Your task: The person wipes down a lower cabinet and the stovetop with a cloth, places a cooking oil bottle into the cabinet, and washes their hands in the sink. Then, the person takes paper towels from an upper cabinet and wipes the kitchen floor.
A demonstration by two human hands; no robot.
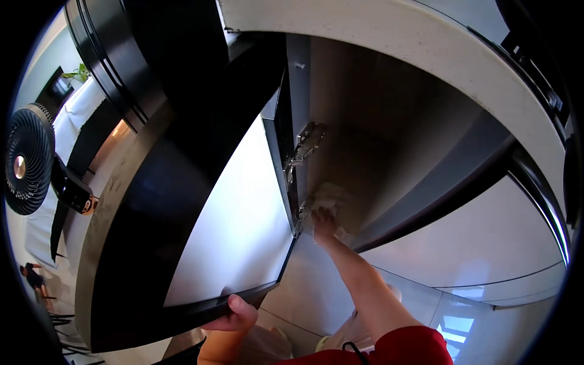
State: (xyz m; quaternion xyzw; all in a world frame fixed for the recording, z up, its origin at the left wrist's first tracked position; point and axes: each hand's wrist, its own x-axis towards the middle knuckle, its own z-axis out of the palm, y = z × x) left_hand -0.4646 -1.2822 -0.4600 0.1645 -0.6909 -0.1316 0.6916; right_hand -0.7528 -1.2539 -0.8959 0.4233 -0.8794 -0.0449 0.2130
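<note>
My left hand [234,315] is closed around the bottom edge of an open cabinet door [240,213], with the thumb on the door's pale inner panel. The door has a dark frame and stands swung out to the left. My right hand [324,225] reaches low into the dark cabinet [377,121], close beside the lower hinge. Under its fingers lies a pale, crumpled cloth [331,196], partly blurred, pressed against the cabinet's inside surface. Metal hinges [302,149] join the door to the cabinet's side wall.
A pale countertop [389,36] curves above the cabinet. Pale tiles [304,277] cover the floor, where my feet stand. To the left are a black fan [29,159], a table with a white cloth [85,109] and, farther off, another person [35,280].
</note>
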